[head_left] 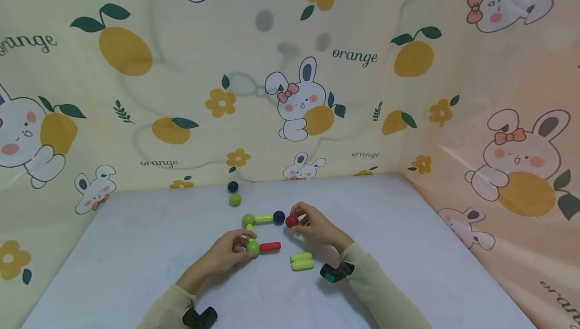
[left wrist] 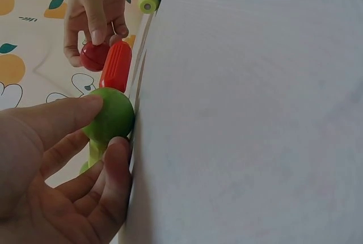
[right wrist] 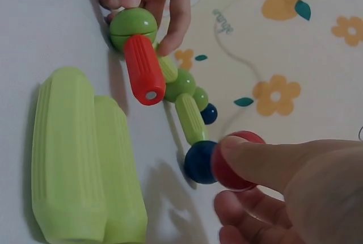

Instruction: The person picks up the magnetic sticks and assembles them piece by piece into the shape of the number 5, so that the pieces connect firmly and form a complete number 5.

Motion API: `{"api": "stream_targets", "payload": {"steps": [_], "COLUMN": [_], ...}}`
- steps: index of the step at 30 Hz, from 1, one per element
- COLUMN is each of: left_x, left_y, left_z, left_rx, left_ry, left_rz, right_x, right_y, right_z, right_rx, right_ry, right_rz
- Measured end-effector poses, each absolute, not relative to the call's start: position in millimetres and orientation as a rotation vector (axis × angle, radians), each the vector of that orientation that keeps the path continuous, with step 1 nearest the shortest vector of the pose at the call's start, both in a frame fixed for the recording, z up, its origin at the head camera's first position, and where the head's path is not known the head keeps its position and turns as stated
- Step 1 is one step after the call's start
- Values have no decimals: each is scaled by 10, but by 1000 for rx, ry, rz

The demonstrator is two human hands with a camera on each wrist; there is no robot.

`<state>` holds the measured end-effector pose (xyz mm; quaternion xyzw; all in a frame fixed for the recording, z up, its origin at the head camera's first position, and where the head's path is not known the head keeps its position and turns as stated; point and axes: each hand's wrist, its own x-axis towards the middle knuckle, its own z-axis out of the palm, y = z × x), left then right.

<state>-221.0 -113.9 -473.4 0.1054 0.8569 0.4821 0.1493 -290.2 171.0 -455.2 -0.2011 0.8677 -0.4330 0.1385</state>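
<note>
My left hand (head_left: 226, 253) pinches a green ball (left wrist: 110, 116) at the near corner of a joined shape. A red rod (right wrist: 144, 69) with a metal tip sticks out of that ball to the right. From it a yellow-green rod (head_left: 250, 227) runs back to a second green ball (head_left: 247, 219), then another yellow-green rod (head_left: 264, 219) leads right to a dark blue ball (head_left: 278, 217). My right hand (head_left: 317, 225) holds a red ball (head_left: 292, 221) between thumb and fingers, close beside the blue ball; whether they touch I cannot tell.
Two loose yellow-green rods (head_left: 301, 262) lie side by side nearer me, left of my right wrist. Farther back on the white table (head_left: 362, 198) are a loose green ball (head_left: 234, 199) and a dark blue ball (head_left: 233, 187). A patterned cloth (head_left: 217, 57) hangs behind.
</note>
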Motion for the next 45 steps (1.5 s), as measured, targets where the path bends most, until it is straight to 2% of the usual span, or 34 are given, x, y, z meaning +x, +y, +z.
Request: {"api": "stream_targets", "payload": {"steps": [20,45], "left_x": [-2212,-2189], "left_y": [-1148,-1144], "left_z": [-4745,-4698], "left_rx": [318,321], "left_ry": [2459,2444], "left_rz": [1392,1406], "right_x": [-2760,-2744], "right_y": [1655,1639], "right_z": [-4531,-4542], "right_rx": [-684,-737], "right_ry": [2369,2345], "right_rz": [-1035,-1016]}}
